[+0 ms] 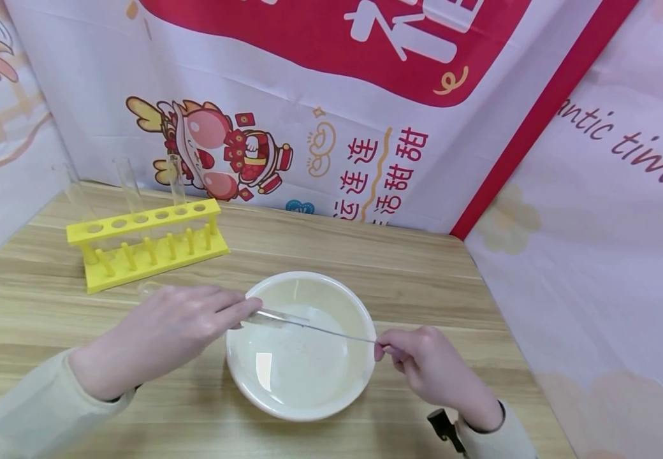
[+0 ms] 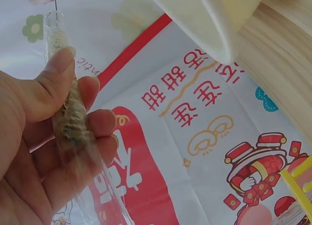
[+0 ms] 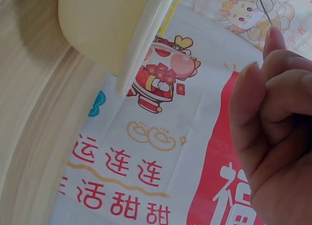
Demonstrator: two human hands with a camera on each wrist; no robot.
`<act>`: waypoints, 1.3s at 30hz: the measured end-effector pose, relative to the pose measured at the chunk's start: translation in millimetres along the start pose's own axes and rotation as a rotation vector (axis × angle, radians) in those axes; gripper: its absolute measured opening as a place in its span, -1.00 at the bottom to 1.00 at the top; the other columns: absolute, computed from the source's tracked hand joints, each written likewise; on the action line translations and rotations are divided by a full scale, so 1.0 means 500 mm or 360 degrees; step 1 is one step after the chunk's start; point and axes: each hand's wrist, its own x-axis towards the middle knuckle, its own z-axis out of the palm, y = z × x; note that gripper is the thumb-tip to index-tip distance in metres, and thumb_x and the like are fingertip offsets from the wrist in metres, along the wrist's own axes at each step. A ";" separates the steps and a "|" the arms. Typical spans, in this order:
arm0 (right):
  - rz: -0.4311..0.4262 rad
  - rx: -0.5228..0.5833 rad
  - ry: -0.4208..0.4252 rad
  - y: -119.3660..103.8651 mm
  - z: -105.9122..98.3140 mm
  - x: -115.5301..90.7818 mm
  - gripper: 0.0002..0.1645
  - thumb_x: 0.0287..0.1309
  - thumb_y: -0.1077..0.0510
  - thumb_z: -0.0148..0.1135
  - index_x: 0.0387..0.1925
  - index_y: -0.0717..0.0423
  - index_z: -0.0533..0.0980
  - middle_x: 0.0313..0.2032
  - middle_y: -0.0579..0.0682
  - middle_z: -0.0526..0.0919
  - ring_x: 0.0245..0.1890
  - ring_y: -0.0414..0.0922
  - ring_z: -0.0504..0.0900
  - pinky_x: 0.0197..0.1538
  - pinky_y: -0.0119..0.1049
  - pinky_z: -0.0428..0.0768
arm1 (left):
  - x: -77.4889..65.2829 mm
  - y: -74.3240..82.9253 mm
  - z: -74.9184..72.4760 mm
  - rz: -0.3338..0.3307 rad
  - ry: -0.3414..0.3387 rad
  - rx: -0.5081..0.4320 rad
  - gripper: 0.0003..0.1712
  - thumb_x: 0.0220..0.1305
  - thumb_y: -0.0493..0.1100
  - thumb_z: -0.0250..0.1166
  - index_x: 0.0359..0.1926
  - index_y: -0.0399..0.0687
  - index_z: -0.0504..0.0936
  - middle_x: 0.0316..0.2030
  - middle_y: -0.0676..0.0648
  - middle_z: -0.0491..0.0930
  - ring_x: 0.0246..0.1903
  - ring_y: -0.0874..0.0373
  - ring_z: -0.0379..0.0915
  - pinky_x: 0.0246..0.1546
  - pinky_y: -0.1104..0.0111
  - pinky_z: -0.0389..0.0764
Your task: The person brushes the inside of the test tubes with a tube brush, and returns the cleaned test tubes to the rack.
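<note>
Over the bowl, my left hand (image 1: 188,325) holds a clear glass test tube (image 2: 109,196) between thumb and fingers. A brush (image 2: 73,108) with pale bristles sits inside the tube, seen through the glass in the left wrist view. Its thin wire handle (image 1: 337,333) comes out of the tube's mouth toward the right. At that wire's far end, my right hand (image 1: 423,360) pinches it with curled fingers. Beneath both lies a round white bowl (image 1: 303,413) with a bright reflection inside; whether it holds water I cannot tell.
A yellow test tube rack (image 1: 159,260) stands at the back left, with upright clear tubes (image 1: 129,185) in it. Wood-grain table (image 1: 423,274) surrounds the bowl. Printed cloth (image 1: 285,83) hangs behind the table and along its sides.
</note>
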 end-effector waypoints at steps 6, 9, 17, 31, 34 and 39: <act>0.0083 0.0100 -0.0039 0.014 -0.005 -0.009 -0.35 -0.25 0.72 -0.14 -0.33 0.07 0.59 -0.59 -0.24 0.49 -0.62 -0.50 0.31 -0.61 -0.66 0.36 | -0.002 -0.009 0.001 -0.0006 -0.0012 0.0009 -0.42 -0.12 -0.44 0.52 0.04 -0.16 0.69 -0.23 -0.09 0.71 -0.32 0.02 0.66 -0.44 0.18 0.71; 0.0146 0.0170 -0.0088 0.022 -0.008 -0.014 -0.41 -0.10 0.71 -0.08 -0.34 0.03 0.57 -0.65 -0.24 0.42 -0.62 -0.51 0.29 -0.64 -0.66 0.33 | -0.004 -0.014 0.005 -0.0001 0.0005 0.0013 -0.44 -0.12 -0.43 0.51 0.02 -0.17 0.70 -0.23 -0.09 0.71 -0.33 0.02 0.66 -0.45 0.18 0.71; 0.0258 0.0313 -0.0189 0.034 -0.014 -0.027 -0.47 0.09 0.68 -0.05 -0.36 0.00 0.54 -0.67 -0.23 0.38 -0.64 -0.51 0.28 -0.69 -0.64 0.30 | -0.010 -0.023 0.012 -0.0007 -0.0001 0.0017 -0.46 -0.14 -0.38 0.56 -0.01 -0.17 0.71 -0.24 -0.07 0.72 -0.33 0.04 0.66 -0.43 0.19 0.71; 0.0420 0.0276 -0.0234 0.079 -0.022 -0.077 -0.52 0.20 0.61 0.01 -0.37 -0.05 0.53 -0.65 -0.25 0.35 -0.64 -0.46 0.28 -0.69 -0.54 0.33 | -0.034 -0.053 0.028 -0.0095 0.0031 -0.0016 -0.41 -0.19 -0.40 0.56 0.00 -0.11 0.72 -0.23 -0.10 0.72 -0.29 0.01 0.67 -0.43 0.18 0.71; 0.0422 0.0235 -0.0227 0.085 -0.026 -0.086 -0.56 0.25 0.56 0.04 -0.37 -0.06 0.53 -0.65 -0.25 0.36 -0.64 -0.46 0.28 -0.68 -0.53 0.35 | -0.042 -0.060 0.028 -0.0099 0.0016 -0.0008 -0.39 -0.19 -0.44 0.55 0.01 -0.10 0.71 -0.22 -0.10 0.72 -0.27 0.01 0.67 -0.45 0.18 0.71; 0.0497 0.0121 -0.0201 0.096 -0.035 -0.117 -0.63 0.30 0.49 0.07 -0.38 -0.05 0.55 -0.64 -0.28 0.33 -0.64 -0.46 0.25 -0.67 -0.48 0.35 | -0.062 -0.078 0.014 -0.0096 0.0047 0.0145 -0.41 -0.24 -0.49 0.50 -0.04 -0.15 0.73 -0.24 -0.16 0.72 -0.29 -0.10 0.66 -0.47 0.06 0.69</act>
